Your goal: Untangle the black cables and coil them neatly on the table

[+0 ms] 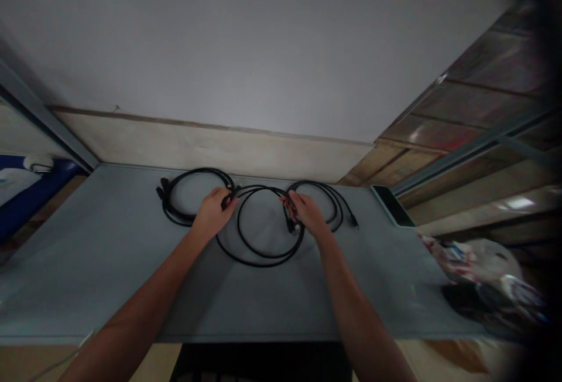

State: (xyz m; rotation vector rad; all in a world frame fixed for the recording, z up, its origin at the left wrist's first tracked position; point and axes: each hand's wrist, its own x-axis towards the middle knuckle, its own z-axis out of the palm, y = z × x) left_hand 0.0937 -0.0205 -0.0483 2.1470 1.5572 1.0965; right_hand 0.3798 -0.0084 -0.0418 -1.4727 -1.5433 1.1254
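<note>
Between my two hands a black cable (268, 266) hangs or lies in loose loops over the grey table. My left hand (213, 211) is closed on its left side, near a plug end. On the right side my right hand (305, 209) grips the same cable, and a black connector (291, 227) dangles just below the fingers. A coiled black cable (169, 212) lies left of my left hand, its plugs at the far left. Behind my right hand another coiled black cable (338, 194) rests, with one plug (355, 222) pointing right.
The grey table (109, 288) runs up to a pale wall (228, 77). A phone-like dark slab with a light green edge (393, 206) lies at the back right. Plastic bags (478, 262) crowd the right edge. Metal posts (57, 124) flank the table.
</note>
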